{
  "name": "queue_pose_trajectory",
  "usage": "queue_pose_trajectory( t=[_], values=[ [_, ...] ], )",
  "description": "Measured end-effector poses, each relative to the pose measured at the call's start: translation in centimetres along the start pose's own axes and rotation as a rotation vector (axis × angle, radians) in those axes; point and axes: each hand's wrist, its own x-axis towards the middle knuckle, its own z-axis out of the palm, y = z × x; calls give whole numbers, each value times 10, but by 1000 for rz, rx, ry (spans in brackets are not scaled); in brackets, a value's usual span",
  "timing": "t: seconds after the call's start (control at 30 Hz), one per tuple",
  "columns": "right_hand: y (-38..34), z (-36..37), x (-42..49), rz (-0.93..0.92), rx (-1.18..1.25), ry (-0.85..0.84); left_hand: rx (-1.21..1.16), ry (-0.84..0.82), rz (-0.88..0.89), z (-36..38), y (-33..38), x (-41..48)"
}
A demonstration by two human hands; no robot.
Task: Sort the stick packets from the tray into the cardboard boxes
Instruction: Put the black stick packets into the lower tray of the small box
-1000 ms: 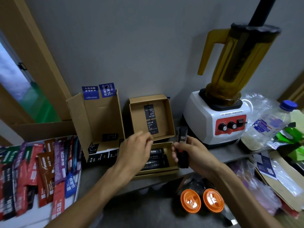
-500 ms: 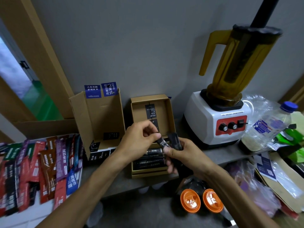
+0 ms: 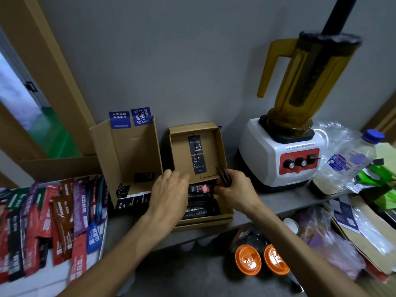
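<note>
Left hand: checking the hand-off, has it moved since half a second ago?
Yes. The left hand has dropped left and nearer, off the small box's lid label, away from the right hand gripping black packets.

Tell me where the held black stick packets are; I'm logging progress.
Head view, centre: black stick packets in the right hand, over the small open cardboard box, beside the white blender.

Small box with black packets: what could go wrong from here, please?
1. The right hand holds the black packets by one end; one may slip out and fall beside the small box.
2. The left hand lies over part of the box, so these packets could land crooked.
</note>
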Motion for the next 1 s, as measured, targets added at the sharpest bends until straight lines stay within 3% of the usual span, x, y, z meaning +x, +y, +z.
queue_pose_trajectory(
  t=[0.23, 0.33, 0.43, 0.57, 0.73, 0.83, 1.0],
  values=[
    [-10, 8, 13, 75, -43, -176, -24, -131, 109, 7, 2, 2],
    [-8, 4, 11, 74, -45, -140, 38, -147, 99, 13, 1, -1],
    [-2, -7, 6, 98, 167, -87, 4, -159, 84, 17, -2, -3],
    [9, -17, -7, 189, 600, -250, -294, -102, -11, 6, 2, 0],
    [5, -23, -21, 64, 709, -531, -865, -84, -143, -28, 14, 19],
    [1, -22, -25, 9, 701, -527, -941, -98, -174, -31, 15, 23],
    [6, -25, -26, 33, 694, -396, -1088, -24, -378, -32, 7, 19]
  ],
)
